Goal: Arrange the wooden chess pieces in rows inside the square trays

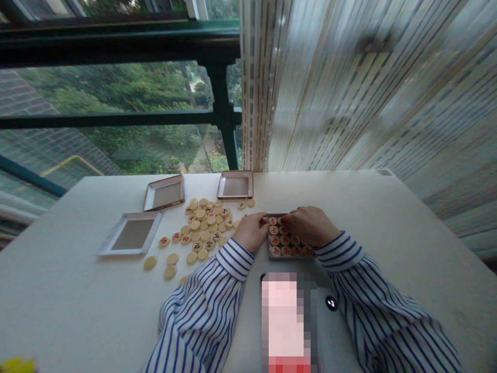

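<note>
A shallow box (292,257) lies on the white table and holds rows of round Chinese chess pieces (286,251) with red characters. My left hand (250,231) is closed at the box's left edge, thumb and fingers gripping its upper corner. Over the box's upper right part, my right hand (311,226) has its fingers drawn together on a chess piece (280,221) in the top row. That hand covers several places in the box. Left of the box spreads a loose heap of wooden pieces (204,226), some face up with black or red characters, others blank side up.
Two brown-rimmed trays (235,198) (164,209) and a white-rimmed tray (104,253) stand behind and left of the heap. A blurred-out phone-shaped thing (283,321) lies between my forearms, near a small black round object (331,303). Window and curtain (330,93) border the table's far edge.
</note>
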Tool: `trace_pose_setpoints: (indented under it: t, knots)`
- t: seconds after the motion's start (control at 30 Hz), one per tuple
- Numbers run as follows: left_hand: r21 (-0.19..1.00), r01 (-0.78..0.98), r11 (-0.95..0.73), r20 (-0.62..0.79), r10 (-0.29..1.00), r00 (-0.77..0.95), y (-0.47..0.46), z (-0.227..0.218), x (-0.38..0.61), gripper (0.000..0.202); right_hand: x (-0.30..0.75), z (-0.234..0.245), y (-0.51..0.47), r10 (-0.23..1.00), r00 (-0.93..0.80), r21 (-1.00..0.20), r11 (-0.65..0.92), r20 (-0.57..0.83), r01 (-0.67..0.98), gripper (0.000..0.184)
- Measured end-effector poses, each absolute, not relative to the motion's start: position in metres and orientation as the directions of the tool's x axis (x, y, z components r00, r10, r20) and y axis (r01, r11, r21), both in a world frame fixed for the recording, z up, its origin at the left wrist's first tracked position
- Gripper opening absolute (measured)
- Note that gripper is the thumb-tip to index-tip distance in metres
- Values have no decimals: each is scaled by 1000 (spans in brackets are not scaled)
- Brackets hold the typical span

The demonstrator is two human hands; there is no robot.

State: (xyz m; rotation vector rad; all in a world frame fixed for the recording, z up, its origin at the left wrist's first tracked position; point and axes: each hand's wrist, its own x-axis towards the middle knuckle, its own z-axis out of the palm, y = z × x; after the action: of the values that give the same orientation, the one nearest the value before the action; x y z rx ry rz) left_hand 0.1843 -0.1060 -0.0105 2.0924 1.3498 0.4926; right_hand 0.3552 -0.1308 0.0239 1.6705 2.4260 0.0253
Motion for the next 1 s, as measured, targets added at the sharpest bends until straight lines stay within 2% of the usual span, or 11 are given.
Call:
trace_pose_setpoints:
  t: [1.0]
  knots:
    - [657,689,-307,-1,913,408,-107,-11,184,33,355,24,-131,927,-353,122,368,-131,922,23]
